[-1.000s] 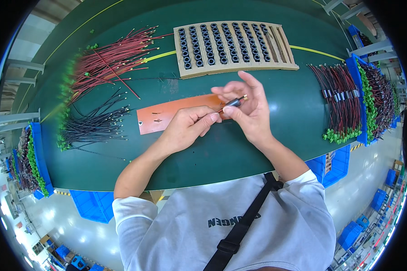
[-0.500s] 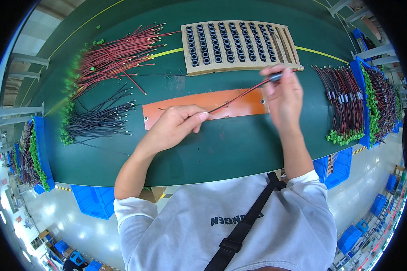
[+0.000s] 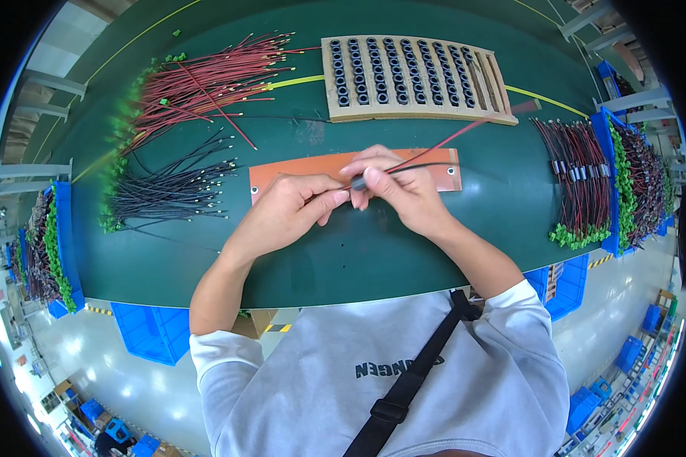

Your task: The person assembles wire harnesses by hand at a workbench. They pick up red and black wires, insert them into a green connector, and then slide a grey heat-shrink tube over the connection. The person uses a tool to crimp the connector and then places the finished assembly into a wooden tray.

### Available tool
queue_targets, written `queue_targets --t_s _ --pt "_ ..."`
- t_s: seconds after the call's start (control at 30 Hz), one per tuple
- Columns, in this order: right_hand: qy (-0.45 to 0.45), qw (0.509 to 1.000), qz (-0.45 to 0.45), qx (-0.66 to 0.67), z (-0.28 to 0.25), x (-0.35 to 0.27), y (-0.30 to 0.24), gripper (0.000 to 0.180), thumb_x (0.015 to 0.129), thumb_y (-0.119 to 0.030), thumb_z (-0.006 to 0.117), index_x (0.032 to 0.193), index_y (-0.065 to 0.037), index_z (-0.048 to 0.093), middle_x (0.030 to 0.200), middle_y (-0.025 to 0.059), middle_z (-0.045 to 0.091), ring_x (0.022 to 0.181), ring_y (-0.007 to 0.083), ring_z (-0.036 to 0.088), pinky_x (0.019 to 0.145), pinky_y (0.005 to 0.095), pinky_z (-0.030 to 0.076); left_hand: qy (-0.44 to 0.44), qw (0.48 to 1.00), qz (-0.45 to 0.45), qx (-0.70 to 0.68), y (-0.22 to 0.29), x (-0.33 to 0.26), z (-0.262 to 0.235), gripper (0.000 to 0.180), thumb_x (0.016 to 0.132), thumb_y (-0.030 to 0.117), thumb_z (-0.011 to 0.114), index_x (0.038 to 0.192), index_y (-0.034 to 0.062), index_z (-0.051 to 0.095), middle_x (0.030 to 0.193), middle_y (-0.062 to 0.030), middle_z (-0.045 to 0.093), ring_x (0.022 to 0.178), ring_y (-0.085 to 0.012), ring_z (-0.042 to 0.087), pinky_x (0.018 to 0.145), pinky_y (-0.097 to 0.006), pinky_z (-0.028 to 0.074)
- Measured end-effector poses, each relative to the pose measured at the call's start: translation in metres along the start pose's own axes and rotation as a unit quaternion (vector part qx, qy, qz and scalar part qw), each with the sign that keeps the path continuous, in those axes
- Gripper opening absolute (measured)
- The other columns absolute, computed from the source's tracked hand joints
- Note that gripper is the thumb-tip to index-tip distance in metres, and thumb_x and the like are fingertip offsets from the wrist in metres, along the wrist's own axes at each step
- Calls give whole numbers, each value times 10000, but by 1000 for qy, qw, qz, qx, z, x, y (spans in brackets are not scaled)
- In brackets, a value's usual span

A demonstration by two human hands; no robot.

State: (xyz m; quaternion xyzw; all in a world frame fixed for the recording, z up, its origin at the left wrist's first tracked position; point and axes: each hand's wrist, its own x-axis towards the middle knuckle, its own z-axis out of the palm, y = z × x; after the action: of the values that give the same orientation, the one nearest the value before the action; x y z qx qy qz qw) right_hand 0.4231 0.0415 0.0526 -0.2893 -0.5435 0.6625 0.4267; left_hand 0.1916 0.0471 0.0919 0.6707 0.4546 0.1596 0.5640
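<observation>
My R hand (image 3: 400,186) is the nearer one: its thumb & fingers are pinching the small black cylindrical core (image 3: 358,183), thumb on the near/right side. My L hand (image 3: 293,202) sits just left of it, thumb & index pressed together on the wire end by the core's L opening, approx. touching the core; can't tell if there's a gap.

Core's long axis runs roughly L–R, R end a bit farther, so it's abt in line w/ my L fingertips. Out its R side, past my R hand, the red wire (image 3: 440,145) slants far-right, tip blurred; the black wire (image 3: 427,165) goes more directly right, on the near side of the red.

All this is held above the counter (image 3: 305,263), over the near edge of the orange strip (image 3: 282,174), w/ the cardboard tray (image 3: 427,115) of black rings (image 3: 402,69) farther off.
</observation>
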Motion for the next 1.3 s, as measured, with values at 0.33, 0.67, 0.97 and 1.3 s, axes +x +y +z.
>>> queue_targets --t_s 0.33,0.67,0.97,1.3 --pt "58 995 -13 81 2 17 14 353 1114 -292 444 1173 21 597 1199 189 647 1133 244 658 925 362 570 114 960 163 -199 -49 -32 -38 392 889 -39 725 1275 -13 657 1330 -127 574 1156 -184 591 909 -316 559" --pt "68 986 22 148 12 20 34 348 1113 -301 437 1204 9 565 1251 218 644 1138 266 680 950 359 588 235 942 156 -181 -88 -23 -34 181 973 -7 650 1137 -16 725 1150 -122 686 1069 -189 660 944 -329 552" --pt "85 992 27 88 15 19 36 335 1115 -295 437 1213 -5 574 1263 189 650 1144 232 670 943 344 579 306 944 116 50 -78 -17 -28 127 949 47 699 1047 -1 763 1015 -104 735 982 -206 666 898 -323 516" --pt "90 994 22 54 16 19 42 341 1117 -299 433 1218 -6 575 1233 159 662 1122 199 671 935 325 575 322 924 146 147 -67 -18 -29 150 875 70 755 1010 6 733 936 -72 686 929 -231 657 870 -339 501"
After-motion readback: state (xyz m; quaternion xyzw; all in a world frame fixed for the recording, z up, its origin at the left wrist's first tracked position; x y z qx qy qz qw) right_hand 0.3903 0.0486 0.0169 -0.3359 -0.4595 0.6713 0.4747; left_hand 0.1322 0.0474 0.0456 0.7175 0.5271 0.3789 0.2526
